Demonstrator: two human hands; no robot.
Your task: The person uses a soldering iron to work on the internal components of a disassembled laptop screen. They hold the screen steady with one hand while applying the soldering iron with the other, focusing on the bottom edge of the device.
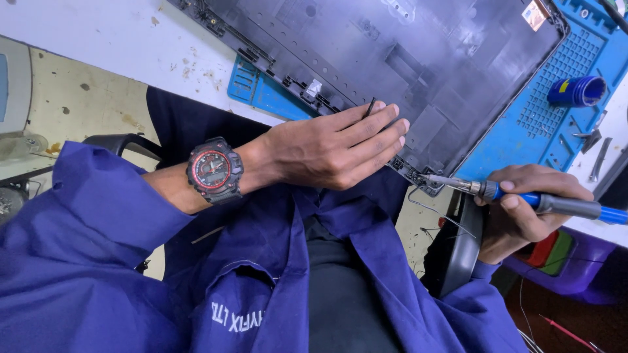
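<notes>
Half-hidden panel (pixel 418 65) — iron (pixel 523 196) tip obscured

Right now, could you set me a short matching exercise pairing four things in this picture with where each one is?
Things:
1. soldering iron
2. wristwatch
3. dark laptop cover
4. small blue round container

Places:
A. on the left wrist
B. under the left hand's fingers
C. in the right hand
D. on the blue mat, top right

Pairs: 1-C, 2-A, 3-B, 4-D
</notes>
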